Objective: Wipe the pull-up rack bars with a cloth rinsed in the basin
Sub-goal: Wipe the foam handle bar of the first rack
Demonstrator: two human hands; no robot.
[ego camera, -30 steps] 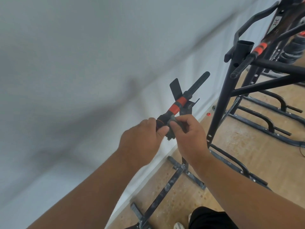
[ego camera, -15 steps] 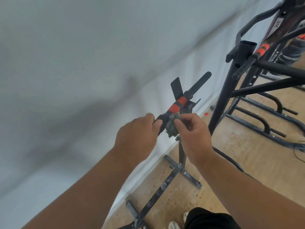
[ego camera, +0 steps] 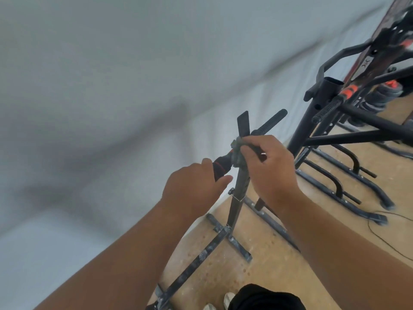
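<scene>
Standing at the bottom edge are a black trouser leg (ego camera: 266, 297) and the toes of pale shoes (ego camera: 229, 298) on the speckled wooden floor (ego camera: 279, 276). Just beyond them the scuffed cross-shaped base (ego camera: 223, 233) of the near pull-up rack upright (ego camera: 240, 186) rests on that floor beside the white wall (ego camera: 111, 86). Higher up, the left hand (ego camera: 194, 189) curls round the black-and-red end of the rack's handle bar (ego camera: 268, 123), thumb pointing right. Right beside it, the right hand (ego camera: 268, 166) pinches a dark grey cloth (ego camera: 237, 153) against the bar where it meets the upright; the ribbed grip runs on past the fingers. Farther right stands a second black rack (ego camera: 312, 115) with an orange-banded handle (ego camera: 348, 90), floor rails (ego camera: 348, 189) and a thin cable (ego camera: 384, 238).
</scene>
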